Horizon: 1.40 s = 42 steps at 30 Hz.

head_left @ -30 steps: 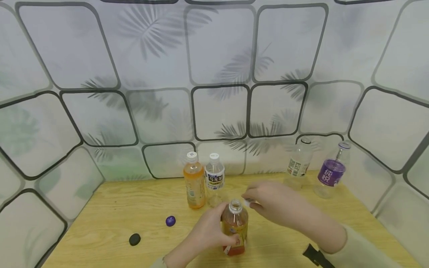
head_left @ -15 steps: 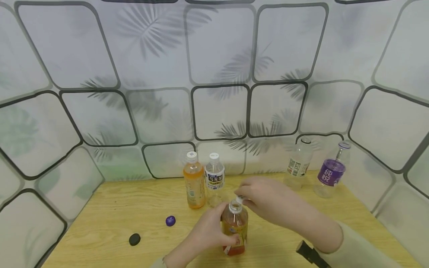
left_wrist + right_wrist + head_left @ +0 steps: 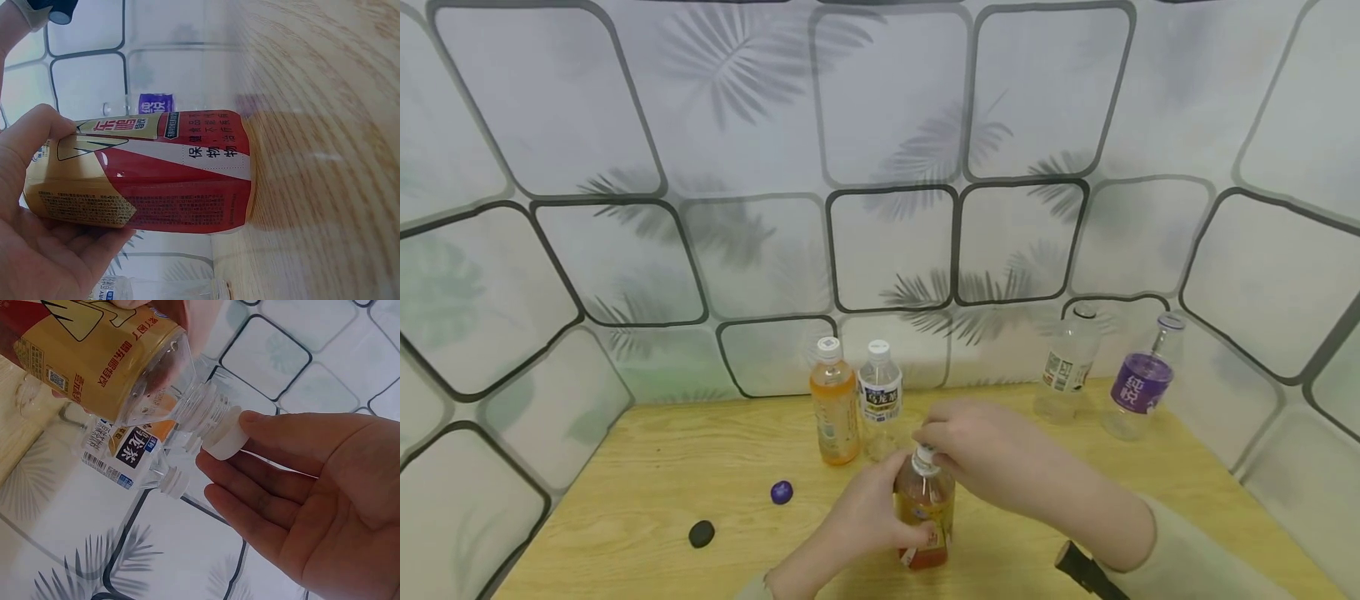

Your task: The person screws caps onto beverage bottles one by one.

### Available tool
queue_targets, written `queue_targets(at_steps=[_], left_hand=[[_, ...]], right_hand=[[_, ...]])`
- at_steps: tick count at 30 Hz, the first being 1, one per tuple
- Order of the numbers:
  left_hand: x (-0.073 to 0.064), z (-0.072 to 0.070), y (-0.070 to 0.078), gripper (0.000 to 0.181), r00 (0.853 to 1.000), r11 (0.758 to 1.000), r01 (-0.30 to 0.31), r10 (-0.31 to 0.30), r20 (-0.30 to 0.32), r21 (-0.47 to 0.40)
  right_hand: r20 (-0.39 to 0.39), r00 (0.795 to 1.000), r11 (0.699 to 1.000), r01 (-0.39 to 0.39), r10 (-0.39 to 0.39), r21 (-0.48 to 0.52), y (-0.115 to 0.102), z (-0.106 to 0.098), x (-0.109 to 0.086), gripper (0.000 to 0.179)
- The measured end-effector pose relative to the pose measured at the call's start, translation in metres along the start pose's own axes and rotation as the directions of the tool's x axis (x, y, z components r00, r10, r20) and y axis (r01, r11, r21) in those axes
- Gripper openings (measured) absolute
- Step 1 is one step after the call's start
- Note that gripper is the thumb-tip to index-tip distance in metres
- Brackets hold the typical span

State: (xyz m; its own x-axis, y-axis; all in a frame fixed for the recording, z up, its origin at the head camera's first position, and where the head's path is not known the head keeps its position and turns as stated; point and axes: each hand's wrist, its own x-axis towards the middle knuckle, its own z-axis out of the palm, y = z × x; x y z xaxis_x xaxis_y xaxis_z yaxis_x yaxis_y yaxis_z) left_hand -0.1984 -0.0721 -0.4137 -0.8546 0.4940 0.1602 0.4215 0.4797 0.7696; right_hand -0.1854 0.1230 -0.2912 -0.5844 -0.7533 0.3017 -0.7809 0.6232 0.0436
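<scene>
Wrapping round a clear plastic bottle with a gold-and-red label [image 3: 181,169], the person's left grip [image 3: 868,518] holds it upright on the counter, thumb across the front and fingers behind. The right grip [image 3: 977,443] pinches a white round plastic cap [image 3: 226,439] at the bottle's mouth, wrist bent over from the right, the lower fingers loosely extended; the neck's threads show beneath the cap.

Pale yellow wood grain covers the counter [image 3: 632,492]. Just behind the held bottle, a bottle of orange drink with a white cap [image 3: 835,417] stands beside a clear bottle with a white-and-dark label [image 3: 880,400]. A small purple round piece [image 3: 781,492] and a flat black disc [image 3: 702,534] lie to the left. At the back right stand a clear bottle with a white label [image 3: 1066,371] and a clear bottle with a purple label [image 3: 1141,383]. Whitish walls [image 3: 891,250], printed with rounded dark outlines and grey leaves, enclose the back and both sides.
</scene>
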Motion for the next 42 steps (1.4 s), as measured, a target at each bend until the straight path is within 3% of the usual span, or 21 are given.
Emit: queue_targets(at_steps=[12, 30, 42], left_hand=[[0.002, 0.001, -0.001, 0.072, 1.000, 1.000, 0.000, 0.000, 0.001, -0.005], [0.001, 0.001, -0.003, 0.076, 1.000, 1.000, 0.022, -0.022, 0.015, -0.015], [0.001, 0.001, -0.002, 0.075, 1.000, 1.000, 0.009, -0.009, 0.006, -0.016]], right_hand=[[-0.016, 1.000, 1.000, 0.004, -0.004, -0.028, -0.002, 0.005, 0.000, 0.017], [-0.032, 0.999, 1.000, 0.002, -0.001, 0.031, 0.000, 0.008, -0.001, 0.022], [-0.056, 0.992, 0.987, -0.109, 0.116, 0.114, 0.003, 0.013, -0.002, 0.014]])
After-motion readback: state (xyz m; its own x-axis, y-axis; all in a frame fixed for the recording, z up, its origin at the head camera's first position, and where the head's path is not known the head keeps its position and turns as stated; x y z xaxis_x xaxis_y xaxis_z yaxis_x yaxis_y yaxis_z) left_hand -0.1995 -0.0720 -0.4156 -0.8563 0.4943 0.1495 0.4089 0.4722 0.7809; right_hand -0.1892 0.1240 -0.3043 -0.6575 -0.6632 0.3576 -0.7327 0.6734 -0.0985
